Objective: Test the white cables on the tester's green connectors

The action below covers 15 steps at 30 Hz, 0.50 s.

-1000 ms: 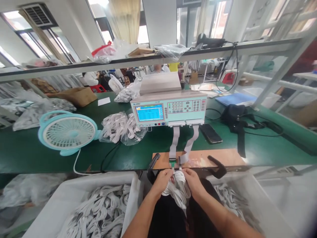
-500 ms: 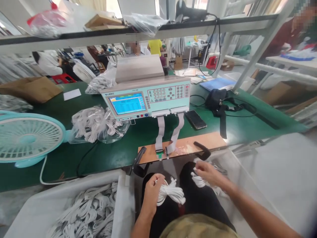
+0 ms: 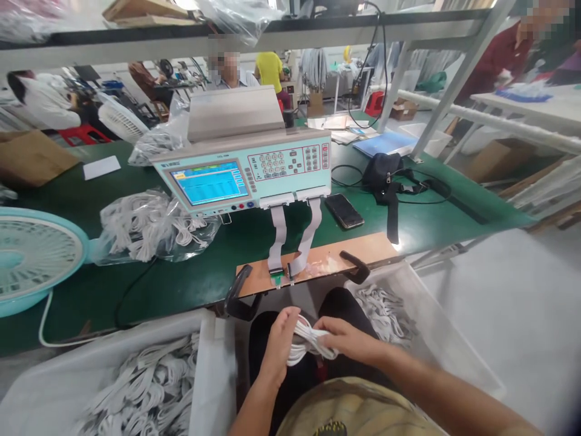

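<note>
My left hand [image 3: 278, 342] and right hand [image 3: 347, 340] clasp a white coiled cable bundle [image 3: 308, 342] together, below the long green-topped workbench [image 3: 408, 221], fingers curled inward.

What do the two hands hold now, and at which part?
Both hold one bundle of white cables: the left hand grips its left end, the right hand its right side.

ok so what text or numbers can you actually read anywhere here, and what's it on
None can be read with certainty.
Cable tester maker's mark at the top left of its face: too small and blurred.
Tester screen: blue rows of text, too blurred.
Tester keypad: key markings too small.
White paper slip on the green bench: no print shows.
White cable bundle held by left hand and right hand: no marking shows.
</note>
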Motion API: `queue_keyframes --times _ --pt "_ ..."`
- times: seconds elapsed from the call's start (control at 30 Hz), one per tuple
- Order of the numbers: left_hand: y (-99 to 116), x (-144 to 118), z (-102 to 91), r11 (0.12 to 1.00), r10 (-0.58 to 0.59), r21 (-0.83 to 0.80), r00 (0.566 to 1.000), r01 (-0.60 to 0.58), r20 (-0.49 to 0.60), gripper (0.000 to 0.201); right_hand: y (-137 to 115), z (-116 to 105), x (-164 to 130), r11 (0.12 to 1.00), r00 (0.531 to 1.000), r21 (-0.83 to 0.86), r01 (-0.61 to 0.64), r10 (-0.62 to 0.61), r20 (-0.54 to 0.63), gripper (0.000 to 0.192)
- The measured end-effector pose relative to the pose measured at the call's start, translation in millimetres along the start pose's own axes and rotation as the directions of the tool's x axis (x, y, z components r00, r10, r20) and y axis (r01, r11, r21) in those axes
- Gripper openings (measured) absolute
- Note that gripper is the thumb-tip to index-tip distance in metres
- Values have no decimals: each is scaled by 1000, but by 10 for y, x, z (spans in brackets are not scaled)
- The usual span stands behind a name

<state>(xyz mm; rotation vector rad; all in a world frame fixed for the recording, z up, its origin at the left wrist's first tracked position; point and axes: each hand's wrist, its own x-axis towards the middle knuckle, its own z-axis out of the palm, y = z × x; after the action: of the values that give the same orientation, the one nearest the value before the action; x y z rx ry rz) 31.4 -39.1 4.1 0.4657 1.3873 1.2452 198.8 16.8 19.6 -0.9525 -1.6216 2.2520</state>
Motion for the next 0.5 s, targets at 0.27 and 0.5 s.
queue_keyframes --times 0.27,0.5 --pt "-188 -220 -104 833 333 476 942 -280 -29 31 249 44 112 832 973 545 97 37 -230 22" --pt "-245 -327 89 694 409 579 896 -429 173 18 474 116 240 916 950 390 98 31 -311 27"
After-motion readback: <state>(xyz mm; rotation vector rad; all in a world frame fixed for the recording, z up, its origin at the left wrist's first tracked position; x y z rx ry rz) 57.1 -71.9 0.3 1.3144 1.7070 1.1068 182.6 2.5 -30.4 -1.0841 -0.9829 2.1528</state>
